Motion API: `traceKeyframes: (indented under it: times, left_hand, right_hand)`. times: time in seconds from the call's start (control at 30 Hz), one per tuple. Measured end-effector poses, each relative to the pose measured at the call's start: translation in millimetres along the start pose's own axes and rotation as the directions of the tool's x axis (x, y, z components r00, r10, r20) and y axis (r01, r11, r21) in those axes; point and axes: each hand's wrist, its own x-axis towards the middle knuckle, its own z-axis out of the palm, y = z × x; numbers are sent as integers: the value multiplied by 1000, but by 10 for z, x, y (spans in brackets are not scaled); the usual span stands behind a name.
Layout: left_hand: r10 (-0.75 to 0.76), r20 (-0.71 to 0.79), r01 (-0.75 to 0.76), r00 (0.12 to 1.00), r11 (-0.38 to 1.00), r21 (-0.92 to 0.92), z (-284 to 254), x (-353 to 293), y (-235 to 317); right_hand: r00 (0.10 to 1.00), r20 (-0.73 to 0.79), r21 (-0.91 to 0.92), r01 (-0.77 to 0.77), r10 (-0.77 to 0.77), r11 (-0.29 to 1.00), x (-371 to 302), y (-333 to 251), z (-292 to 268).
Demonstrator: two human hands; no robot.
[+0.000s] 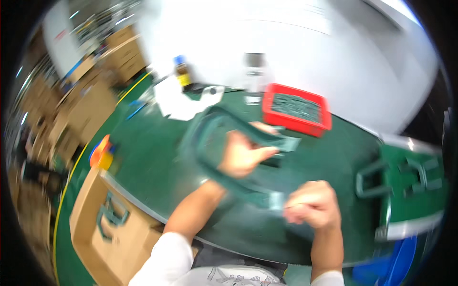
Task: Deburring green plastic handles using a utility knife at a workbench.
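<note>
A dark green U-shaped plastic handle (190,143) is held above the table, its two ends pointing right. My left hand (241,155) reaches through the U and grips its upper arm near the end. By the tip of the lower arm is my right hand (312,205), fingers curled closed. What those fingers hold, if anything, is hidden, and I cannot tell whether they touch the tip. Both ends of the handle look pale and smeared by motion.
A red bin (298,126) of small dark green parts stands at the back. Similar U-shaped pieces (374,193) lie at the right; others sit in a cardboard box (126,248) at lower left. White paper (179,107), a blue-capped bottle (182,71) and a clear cylinder (254,78) stand behind.
</note>
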Motion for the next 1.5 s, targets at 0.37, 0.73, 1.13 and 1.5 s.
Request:
traceKeyframes:
  times: [0.37, 0.73, 1.13, 1.5]
  left_hand:
    - [-91, -512, 398, 854, 747, 532, -818, -717, 540]
    - [437, -839, 937, 324, -271, 220, -2676, -3897, 2374]
    - [-263, -324, 205, 909, -395, 896, -3443, -4540, 2414]
    - [-338, -673, 525, 658, -434, 732, -2721, -4899, 1807]
  right_hand:
    - [779, -438, 510, -196, 449, 837, -30, 876, 33]
    - [759, -209, 497, -461, 617, 736, -304, 1682, 149]
    - [773, -327, 358, -430, 543, 829, -381, 1825, 82]
    - [722, -431, 395, -389, 542, 832, -330, 1590, 275]
